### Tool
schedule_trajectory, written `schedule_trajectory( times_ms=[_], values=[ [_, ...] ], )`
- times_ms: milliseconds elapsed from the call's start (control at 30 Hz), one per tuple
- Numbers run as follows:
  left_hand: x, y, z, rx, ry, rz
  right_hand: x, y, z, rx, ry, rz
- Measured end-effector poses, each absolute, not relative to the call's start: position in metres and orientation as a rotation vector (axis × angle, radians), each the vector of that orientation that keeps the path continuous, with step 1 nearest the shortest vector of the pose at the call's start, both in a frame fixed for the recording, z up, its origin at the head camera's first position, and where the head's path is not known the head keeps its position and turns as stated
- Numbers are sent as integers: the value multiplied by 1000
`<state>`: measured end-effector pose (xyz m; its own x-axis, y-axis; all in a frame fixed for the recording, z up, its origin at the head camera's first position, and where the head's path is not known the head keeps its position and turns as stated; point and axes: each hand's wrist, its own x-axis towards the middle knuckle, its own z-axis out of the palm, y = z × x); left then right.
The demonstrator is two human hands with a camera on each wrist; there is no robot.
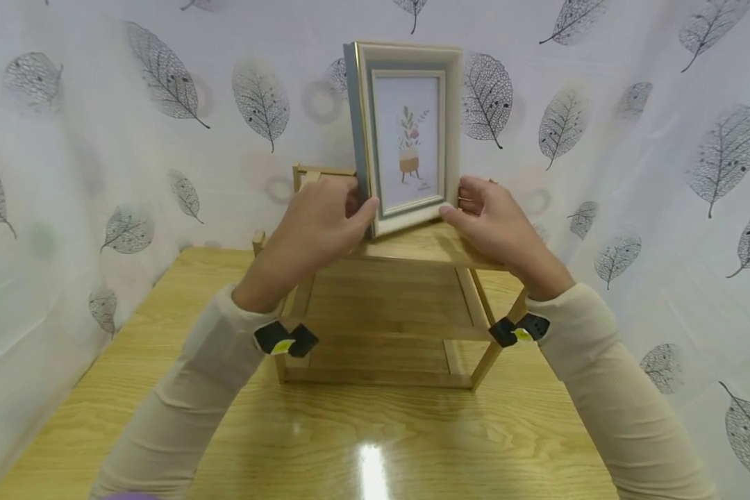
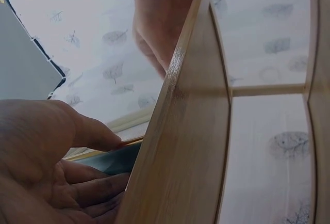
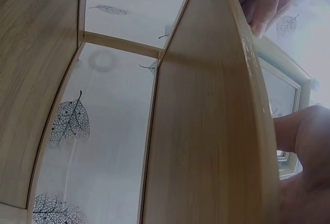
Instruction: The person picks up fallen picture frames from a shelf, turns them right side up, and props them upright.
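Note:
A picture frame (image 1: 453,125) with a cream border and blue-grey sides stands upright, turned at an angle, at the top board of a wooden shelf rack (image 1: 406,248). It shows a potted plant print. My left hand (image 1: 315,226) grips its lower left corner, thumb on the front edge and fingers round the side. At the lower right, my right hand (image 1: 500,222) holds the frame with its thumb on the front border. In the left wrist view the left thumb and fingers pinch the frame's blue-grey side (image 2: 121,159). The shelf board hides part of both hands in the wrist views.
The rack stands on a wood-grain table (image 1: 300,437), with lower shelves (image 1: 387,295) beneath the top board. Behind it hangs a pale curtain (image 1: 225,42) printed with dark leaves. Dark wrist cameras (image 1: 285,339) are strapped over the beige sleeves (image 1: 187,410).

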<state>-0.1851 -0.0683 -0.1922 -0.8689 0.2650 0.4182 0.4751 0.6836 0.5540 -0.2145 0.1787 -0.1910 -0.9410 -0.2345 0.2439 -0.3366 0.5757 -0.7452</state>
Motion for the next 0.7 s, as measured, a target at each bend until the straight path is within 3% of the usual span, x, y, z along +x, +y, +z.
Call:
schedule_trajectory(
  times_ms=[700],
  values=[
    [-190,-74,-193,-595,-2599,-961,-207,189,-191,393,-2556,1417]
  ],
)
